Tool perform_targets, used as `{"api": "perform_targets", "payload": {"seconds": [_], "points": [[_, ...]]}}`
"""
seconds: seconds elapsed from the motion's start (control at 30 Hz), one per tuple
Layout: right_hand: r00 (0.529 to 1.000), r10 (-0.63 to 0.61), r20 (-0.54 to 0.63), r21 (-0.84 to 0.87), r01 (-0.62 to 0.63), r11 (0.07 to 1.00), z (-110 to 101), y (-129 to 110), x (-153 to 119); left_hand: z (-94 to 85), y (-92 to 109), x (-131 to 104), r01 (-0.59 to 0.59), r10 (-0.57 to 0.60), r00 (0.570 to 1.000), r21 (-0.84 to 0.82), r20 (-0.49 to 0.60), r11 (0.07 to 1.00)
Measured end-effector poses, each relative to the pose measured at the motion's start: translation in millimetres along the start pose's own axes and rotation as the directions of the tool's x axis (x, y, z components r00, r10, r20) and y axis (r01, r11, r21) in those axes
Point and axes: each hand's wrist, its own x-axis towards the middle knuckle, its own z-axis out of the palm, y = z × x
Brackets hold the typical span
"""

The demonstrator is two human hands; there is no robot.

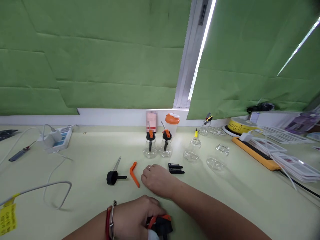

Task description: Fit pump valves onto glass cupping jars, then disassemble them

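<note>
My left hand (140, 215), with bracelets at the wrist, is wrapped round a black and orange part (162, 225) near the bottom edge. Above it my right hand (156, 178) rests low over the table, its fingers curled down; whatever they may hold is hidden. Just left of that hand lies an orange angled piece (134, 174), and farther left a black cap with a metal rod and a side handle (113, 177). Two black ridged pieces (176, 168) lie to the right of the knuckles.
Two glass jars with black and orange tops (150, 150) (165, 150) stand behind the hands. Two bare glass jars (192, 155) (216, 162) are to their right. A power strip (63, 138) and screwdriver (21, 153) lie left; an orange-edged block (255, 154) lies right.
</note>
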Motion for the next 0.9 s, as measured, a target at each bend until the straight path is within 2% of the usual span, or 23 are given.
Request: {"api": "perform_targets", "payload": {"seconds": [0.13, 0.2, 0.23, 0.27, 0.3, 0.33, 0.37, 0.4, 0.43, 0.47, 0.53, 0.6, 0.63, 0.7, 0.77, 0.83, 0.9], "points": [[0.999, 0.035, 0.019, 0.096, -0.037, 0.995, 0, 2, 0, -9.4, -6, -4, 0.084, -0.087, 0.996, -0.151, -0.012, 0.985], [0.984, 0.175, -0.028, 0.295, -0.159, 0.942, -3, 5, -6, -16.3, -7, -6, 0.12, -0.133, 0.99, -0.204, -0.053, 0.972], [0.957, 0.288, -0.046, 0.447, -0.238, 0.862, -6, 5, -10, -19.8, -7, -7, 0.129, -0.152, 0.983, -0.207, -0.099, 0.97], [0.907, 0.42, -0.037, 0.621, -0.308, 0.72, -9, 4, -15, -23.1, -7, -7, 0.135, -0.168, 0.972, -0.192, -0.166, 0.972], [0.843, 0.538, 0.016, 0.787, -0.343, 0.513, -12, 1, -20, -25.9, -6, -8, 0.137, -0.174, 0.954, -0.161, -0.244, 0.977], [0.79, 0.604, 0.107, 0.903, -0.331, 0.273, -15, -2, -26, -28.1, -5, -8, 0.138, -0.17, 0.932, -0.12, -0.321, 0.983], [0.765, 0.606, 0.22, 0.954, -0.298, 0.029, -18, -7, -33, -29.3, -4, -7, 0.137, -0.154, 0.91, -0.074, -0.384, 0.988], [0.777, 0.552, 0.303, 0.953, -0.254, -0.166, -20, -12, -39, -29.7, -3, -7, 0.139, -0.136, 0.891, -0.025, -0.433, 0.99], [0.82, 0.466, 0.334, 0.933, -0.217, -0.286, -21, -16, -45, -29.2, -2, -6, 0.145, -0.119, 0.878, 0.021, -0.463, 0.989], [0.847, 0.407, 0.342, 0.916, -0.203, -0.347, -22, -20, -51, -28.0, -1, -6, 0.153, -0.104, 0.872, 0.064, -0.479, 0.986], [0.854, 0.387, 0.347, 0.906, -0.199, -0.373, -23, -22, -61, -25.3, 1, -5, 0.172, -0.082, 0.868, 0.142, -0.489, 0.975], [0.809, 0.477, 0.344, 0.918, -0.182, -0.352, -24, -17, -67, -25.0, 0, -7, 0.2, -0.063, 0.856, 0.215, -0.513, 0.956], [0.774, 0.536, 0.338, 0.925, -0.168, -0.34, -25, -13, -69, -26.6, -1, -8, 0.23, -0.058, 0.835, 0.251, -0.547, 0.94], [0.705, 0.627, 0.333, 0.932, -0.145, -0.332, -29, -4, -71, -33.7, -6, -12, 0.349, -0.055, 0.744, 0.318, -0.666, 0.881], [0.666, 0.664, 0.339, 0.93, -0.131, -0.344, -33, 3, -73, -44.2, -13, -16, 0.517, -0.046, 0.618, 0.361, -0.785, 0.776], [0.682, 0.647, 0.34, 0.927, -0.128, -0.353, -36, 4, -74, -54.5, -21, -19, 0.649, -0.083, 0.554, 0.368, -0.828, 0.665], [0.732, 0.596, 0.329, 0.93, -0.143, -0.338, -37, 3, -74, -61.7, -27, -20, 0.769, -0.177, 0.499, 0.339, -0.848, 0.542]]}}
